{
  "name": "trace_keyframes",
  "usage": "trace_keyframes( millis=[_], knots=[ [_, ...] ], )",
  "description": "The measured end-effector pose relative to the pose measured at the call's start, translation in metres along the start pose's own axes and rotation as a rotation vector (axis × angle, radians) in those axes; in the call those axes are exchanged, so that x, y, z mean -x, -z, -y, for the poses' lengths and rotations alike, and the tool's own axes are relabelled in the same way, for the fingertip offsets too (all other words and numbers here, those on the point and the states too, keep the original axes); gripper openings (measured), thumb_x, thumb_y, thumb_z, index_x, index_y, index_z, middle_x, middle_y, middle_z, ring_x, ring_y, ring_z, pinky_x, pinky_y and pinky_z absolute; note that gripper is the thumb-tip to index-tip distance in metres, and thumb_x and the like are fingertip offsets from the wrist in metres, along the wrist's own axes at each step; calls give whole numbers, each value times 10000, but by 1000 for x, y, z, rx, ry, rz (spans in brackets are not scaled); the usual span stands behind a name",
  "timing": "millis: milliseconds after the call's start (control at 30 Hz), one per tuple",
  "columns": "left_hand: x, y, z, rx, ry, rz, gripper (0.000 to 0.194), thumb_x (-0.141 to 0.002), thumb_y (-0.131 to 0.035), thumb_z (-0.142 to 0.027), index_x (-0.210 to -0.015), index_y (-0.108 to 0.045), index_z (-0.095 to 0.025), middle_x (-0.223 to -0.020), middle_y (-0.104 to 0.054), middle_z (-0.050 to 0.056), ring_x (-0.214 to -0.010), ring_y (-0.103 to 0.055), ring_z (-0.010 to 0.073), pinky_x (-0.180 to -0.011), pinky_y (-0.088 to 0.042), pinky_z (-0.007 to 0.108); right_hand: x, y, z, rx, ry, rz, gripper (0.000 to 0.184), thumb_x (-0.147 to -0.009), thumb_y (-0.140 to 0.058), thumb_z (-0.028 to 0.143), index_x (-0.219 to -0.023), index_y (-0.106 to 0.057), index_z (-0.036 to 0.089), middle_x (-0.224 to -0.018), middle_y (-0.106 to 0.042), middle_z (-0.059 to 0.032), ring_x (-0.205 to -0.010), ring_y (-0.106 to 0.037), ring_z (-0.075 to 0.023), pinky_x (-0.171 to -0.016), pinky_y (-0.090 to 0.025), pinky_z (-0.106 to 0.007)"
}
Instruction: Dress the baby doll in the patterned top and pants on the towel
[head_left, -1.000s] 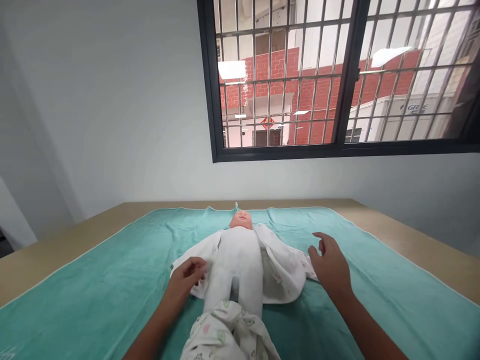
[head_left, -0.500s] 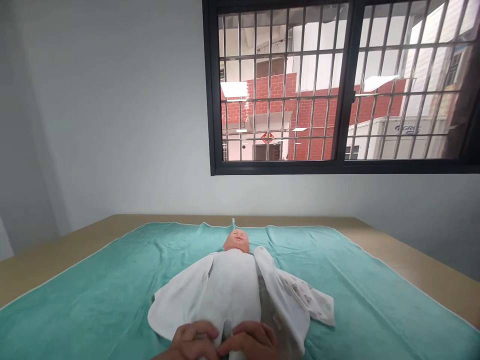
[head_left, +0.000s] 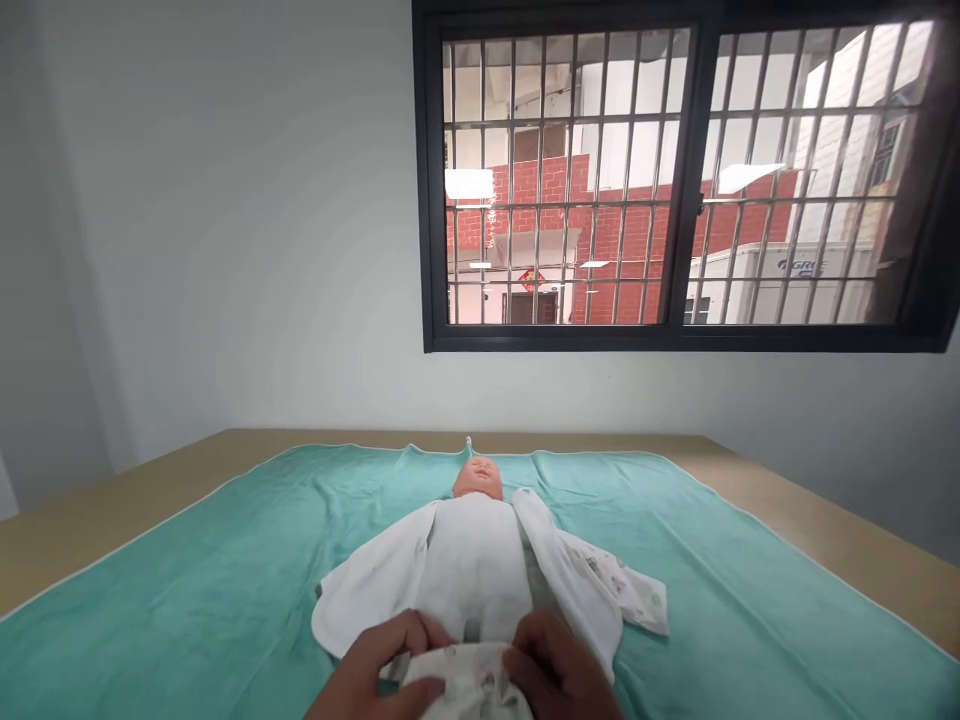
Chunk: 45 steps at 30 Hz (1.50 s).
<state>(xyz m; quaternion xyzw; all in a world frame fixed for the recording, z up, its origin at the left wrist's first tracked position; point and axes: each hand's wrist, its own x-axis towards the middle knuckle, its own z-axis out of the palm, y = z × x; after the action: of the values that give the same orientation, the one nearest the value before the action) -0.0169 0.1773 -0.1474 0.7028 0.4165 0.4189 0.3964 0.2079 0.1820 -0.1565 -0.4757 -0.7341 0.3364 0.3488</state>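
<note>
A baby doll [head_left: 480, 545] in white lies on its back on a teal towel [head_left: 225, 580], head toward the wall. An opened white garment [head_left: 577, 590] is spread out under it on both sides. My left hand [head_left: 375, 675] and my right hand [head_left: 559, 675] sit at the frame's bottom edge by the doll's legs. Both are closed on a bunched printed cloth [head_left: 469, 685] between them, left thumb on top of it. The doll's lower legs are hidden.
The towel covers a light wooden table [head_left: 825, 520] that reaches a pale wall. A barred dark-framed window [head_left: 675, 180] is above on the right, with a red brick building outside.
My hands came in from beside the doll to its legs. The printed cloth, out of view half a second ago, is now up between them. The view tilted upward, then steadied.
</note>
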Motion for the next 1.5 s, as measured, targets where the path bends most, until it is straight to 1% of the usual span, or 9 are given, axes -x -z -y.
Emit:
trace_keyframes(
  millis=[233, 367, 467, 600, 800, 1000, 1200, 1333, 1500],
  knots=[
    [-3, -4, 14, -156, 87, -302, 126, -755, -496, -269, -712, -385, -228, -1084, -588, 65, -1052, -518, 226, -850, -430, 283, -8, 39, 11, 107, -107, 366, 105, -646, -587, 193, -691, -492, 186, -613, -422, 66, -591, -379, -87, -513, -263, -202],
    [-4, -10, 13, -36, 222, -206, 139, -829, -413, -298, -732, -330, -241, -880, -625, 10, -893, -560, 194, -778, -439, 256, -5, 35, -8, 328, -42, 144, 75, -655, -461, 126, -686, -482, 191, -672, -509, 31, -646, -468, -127, -590, -351, -244],
    [-2, -13, 13, -20, 201, -242, 130, -830, -405, -277, -740, -318, -242, -909, -626, 7, -915, -546, 192, -768, -421, 244, -3, 19, -25, 330, 20, -62, 427, -630, -440, 97, -1031, -540, 206, -1061, -593, -53, -935, -558, -198, -756, -439, -302],
    [-3, -14, 15, -78, 189, -279, 122, -854, -389, -300, -765, -328, -243, -938, -601, 14, -937, -530, 199, -795, -397, 258, -9, 14, -42, 267, 111, -121, 742, -658, -452, 101, -1383, -375, 238, -1458, -384, -63, -1313, -381, -228, -1039, -341, -371],
    [-43, -7, 12, -307, 143, -201, 169, -836, -457, -371, -765, -388, -233, -685, -475, -45, -680, -438, 169, -618, -307, 250, -50, 44, -33, 413, 111, -203, 327, -850, -405, 292, -1079, -628, 223, -971, -694, -65, -924, -612, -245, -809, -408, -344],
    [-86, -5, 31, -116, 173, -257, 235, -804, -546, -425, -773, -466, -206, -631, -387, -70, -638, -381, 139, -599, -289, 238, -91, 38, -52, 186, -13, -278, 201, -813, -481, 363, -828, -605, 206, -623, -552, 15, -648, -504, -176, -613, -336, -278],
    [-74, 1, 51, -90, 123, -198, 326, -818, -550, -510, -745, -525, -193, -637, -416, -51, -634, -392, 142, -590, -291, 244, -89, 22, -88, -89, -20, -319, 166, -764, -561, 354, -765, -499, 200, -726, -518, 12, -702, -483, -170, -670, -388, -293],
    [-69, -3, 43, -163, 5, -325, 289, -852, -526, -452, -715, -476, -203, -937, -578, 25, -872, -510, 191, -736, -367, 274, -83, 27, -84, -191, 196, -250, 111, -770, -584, 295, -784, -527, 201, -999, -569, -48, -975, -523, -207, -880, -399, -321],
    [-68, -10, 35, -77, 72, -238, 269, -893, -459, -430, -729, -442, -217, -1377, -471, 44, -1224, -432, 218, -939, -335, 309, -80, 37, -76, -85, 321, -166, 89, -840, -536, 287, -869, -585, 219, -1237, -566, -54, -1153, -489, -210, -972, -351, -323]
  ],
)
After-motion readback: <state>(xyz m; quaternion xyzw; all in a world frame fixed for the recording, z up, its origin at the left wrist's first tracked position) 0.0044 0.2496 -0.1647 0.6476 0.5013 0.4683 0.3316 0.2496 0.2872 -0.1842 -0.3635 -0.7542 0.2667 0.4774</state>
